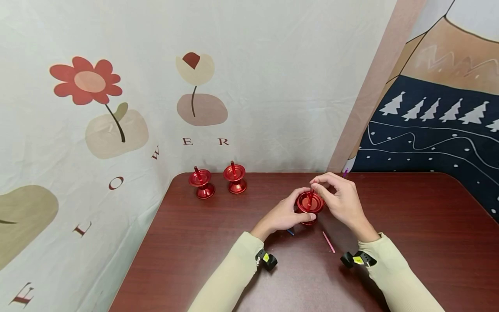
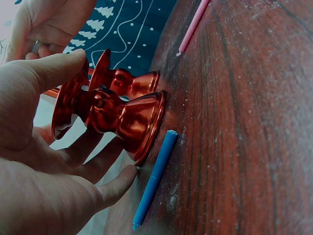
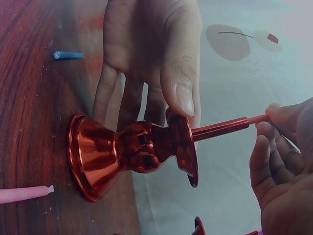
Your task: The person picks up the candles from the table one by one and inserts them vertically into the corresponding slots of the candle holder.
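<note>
My left hand (image 1: 286, 214) holds a shiny red metal candle holder (image 3: 98, 159) round its dish, with the thumb on the rim. The holder's base is at the tabletop, and a narrow tube rises from its middle. At the top of that tube, my right hand (image 1: 343, 201) pinches a thin red candle (image 3: 258, 118) between thumb and fingers; its lower end is hidden in the tube. Below the left hand lies a blue candle (image 2: 154, 181). A pink candle (image 1: 328, 242) lies on the table, nearer to me.
Two more red holders (image 1: 202, 184) (image 1: 235, 178) stand at the back left of the brown table (image 1: 187, 251). Another holder (image 2: 142, 83) is behind the held one. A purple stick (image 1: 345, 172) shows past my right hand. Printed cloth (image 1: 273, 86) hangs behind the table.
</note>
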Demonstrator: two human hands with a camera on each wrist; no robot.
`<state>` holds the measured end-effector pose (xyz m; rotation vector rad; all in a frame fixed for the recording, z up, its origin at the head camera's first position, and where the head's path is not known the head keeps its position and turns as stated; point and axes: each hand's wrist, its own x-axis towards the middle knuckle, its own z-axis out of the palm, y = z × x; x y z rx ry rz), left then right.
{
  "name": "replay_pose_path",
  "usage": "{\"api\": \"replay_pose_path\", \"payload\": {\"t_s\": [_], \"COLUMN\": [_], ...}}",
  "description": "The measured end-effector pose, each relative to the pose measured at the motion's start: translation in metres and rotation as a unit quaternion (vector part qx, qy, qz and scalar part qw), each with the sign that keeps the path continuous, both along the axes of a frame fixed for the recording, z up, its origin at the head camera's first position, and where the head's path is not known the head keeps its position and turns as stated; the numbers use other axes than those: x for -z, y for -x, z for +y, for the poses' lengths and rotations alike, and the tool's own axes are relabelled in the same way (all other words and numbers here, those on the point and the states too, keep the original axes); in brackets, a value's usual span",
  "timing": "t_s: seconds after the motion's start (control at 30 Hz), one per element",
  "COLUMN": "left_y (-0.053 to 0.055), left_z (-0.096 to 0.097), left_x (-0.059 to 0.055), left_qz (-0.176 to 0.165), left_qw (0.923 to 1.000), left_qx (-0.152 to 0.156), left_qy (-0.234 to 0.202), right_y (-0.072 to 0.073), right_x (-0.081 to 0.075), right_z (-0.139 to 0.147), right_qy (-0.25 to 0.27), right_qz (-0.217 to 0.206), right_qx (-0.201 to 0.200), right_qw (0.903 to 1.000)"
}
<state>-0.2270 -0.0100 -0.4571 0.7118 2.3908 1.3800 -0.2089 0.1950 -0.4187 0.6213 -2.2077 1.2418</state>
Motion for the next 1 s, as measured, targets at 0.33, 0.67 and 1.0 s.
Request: {"api": "replay_pose_path", "payload": {"t_s": [0.33,0.67,1.0], "left_y": [0.0004,-0.0006,-0.0016], "left_z": [-0.0009,0.0000,-0.0008], "left_x": [0.0015,-0.0016,-0.0023], "left_qz": [-0.001,-0.005,-0.004], "left_qw": [1.0000,1.0000,1.0000], "left_qx": [0.002,-0.001,0.002], "left_qy": [0.000,-0.005,-0.006], "right_y": [-0.0001,0.0012,0.0028], "right_x": [0.0011,0.0033,0.0041], "right_z": [-0.0001,-0.0007,0.0015], "right_qy": [0.004,0.000,-0.021], "right_qz": [0.009,0.033,0.035], "right_qx": [-0.001,-0.003,0.003], "right_qw": [1.0000,0.9994,0.9992]}}
